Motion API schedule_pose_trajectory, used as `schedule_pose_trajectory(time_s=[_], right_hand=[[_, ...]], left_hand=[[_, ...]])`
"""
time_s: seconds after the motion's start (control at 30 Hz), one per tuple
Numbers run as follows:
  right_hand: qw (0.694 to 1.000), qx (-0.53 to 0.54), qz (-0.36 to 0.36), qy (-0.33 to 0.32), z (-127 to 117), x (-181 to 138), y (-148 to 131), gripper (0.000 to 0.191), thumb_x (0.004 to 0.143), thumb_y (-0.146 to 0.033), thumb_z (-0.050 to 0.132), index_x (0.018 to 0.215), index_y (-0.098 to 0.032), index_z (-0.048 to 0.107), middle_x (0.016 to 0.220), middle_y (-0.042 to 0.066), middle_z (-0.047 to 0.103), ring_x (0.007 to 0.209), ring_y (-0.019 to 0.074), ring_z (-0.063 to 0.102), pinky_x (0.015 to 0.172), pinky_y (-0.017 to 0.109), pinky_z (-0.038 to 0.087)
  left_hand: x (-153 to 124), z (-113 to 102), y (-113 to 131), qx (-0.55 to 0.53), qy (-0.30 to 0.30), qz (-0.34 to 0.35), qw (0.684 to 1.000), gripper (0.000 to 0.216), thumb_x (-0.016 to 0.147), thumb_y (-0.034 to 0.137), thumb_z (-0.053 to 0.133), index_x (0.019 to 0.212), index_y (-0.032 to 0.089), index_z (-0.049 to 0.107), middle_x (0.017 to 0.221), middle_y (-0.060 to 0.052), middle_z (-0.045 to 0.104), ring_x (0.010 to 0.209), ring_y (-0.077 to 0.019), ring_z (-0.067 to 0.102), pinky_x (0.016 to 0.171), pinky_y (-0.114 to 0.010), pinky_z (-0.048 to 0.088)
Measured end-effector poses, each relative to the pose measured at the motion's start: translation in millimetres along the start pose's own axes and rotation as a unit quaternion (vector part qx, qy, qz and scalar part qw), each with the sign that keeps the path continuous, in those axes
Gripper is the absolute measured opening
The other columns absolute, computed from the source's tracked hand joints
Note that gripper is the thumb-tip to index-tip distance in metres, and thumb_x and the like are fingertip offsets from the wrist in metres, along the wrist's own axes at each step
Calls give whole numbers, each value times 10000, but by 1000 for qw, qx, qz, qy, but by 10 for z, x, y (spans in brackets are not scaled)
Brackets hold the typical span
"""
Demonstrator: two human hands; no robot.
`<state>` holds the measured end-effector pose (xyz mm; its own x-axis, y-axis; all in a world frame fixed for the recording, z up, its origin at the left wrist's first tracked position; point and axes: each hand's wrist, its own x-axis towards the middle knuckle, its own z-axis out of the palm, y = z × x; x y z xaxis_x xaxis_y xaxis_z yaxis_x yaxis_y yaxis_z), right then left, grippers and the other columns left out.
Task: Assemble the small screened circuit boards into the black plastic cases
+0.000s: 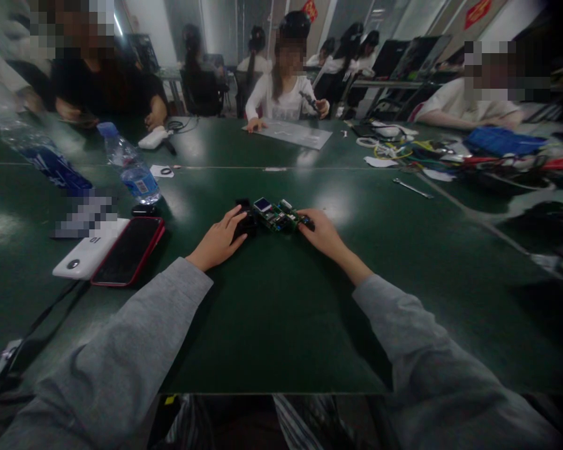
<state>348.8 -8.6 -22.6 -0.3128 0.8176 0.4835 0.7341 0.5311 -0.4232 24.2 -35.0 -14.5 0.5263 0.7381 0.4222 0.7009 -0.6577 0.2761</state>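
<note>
In the middle of the green table (276, 325) is a green circuit board (278, 219) with a small square screen (263, 204) at its left end and several tiny components. My right hand (326, 236) pinches the board's right end between thumb and fingers. A dark part there, under the fingertips, is too small to make out. My left hand (220, 239) curls its fingers around a black object (244, 223) close to the board's left side. Whether that object is joined to the board, I cannot tell.
Left of my hands lie a red-cased phone (129, 253), a white power bank (87, 253) with a cord, and two plastic bottles, the nearer one (134, 172) upright. To the right are a wrench (413, 189) and a pile of cables (403, 149). People sit across the table.
</note>
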Motion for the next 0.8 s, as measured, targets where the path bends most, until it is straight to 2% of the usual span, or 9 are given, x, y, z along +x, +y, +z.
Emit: schedule_pose_trajectory(time_s=[0.53,0.67,0.8], right_hand=[[999,-29,23,9,-8,-7,-49,272,870,-250,507,1103,-202,637,1055,106,653,996,287,584,884,472,493],[996,-58,60,30,-26,-14,-65,260,853,-235,512,1077,-207,643,1047,107,655,999,288,592,875,463,497],[984,-90,127,84,-42,-24,-24,245,841,-240,516,1045,-215,650,1050,114,660,975,294,594,835,457,503]], left_hand=[[-2,-7,11,4,0,-5,1000,573,983,351,498,1494,213,280,1587,-172,285,1345,-337,489,1032,-514,495],[-2,-6,11,3,-4,-7,1000,572,984,357,496,1494,211,283,1590,-170,282,1337,-336,498,1030,-511,497],[-8,10,-5,0,3,-4,1000,584,980,360,498,1501,218,275,1592,-171,276,1318,-334,519,1020,-508,503]])
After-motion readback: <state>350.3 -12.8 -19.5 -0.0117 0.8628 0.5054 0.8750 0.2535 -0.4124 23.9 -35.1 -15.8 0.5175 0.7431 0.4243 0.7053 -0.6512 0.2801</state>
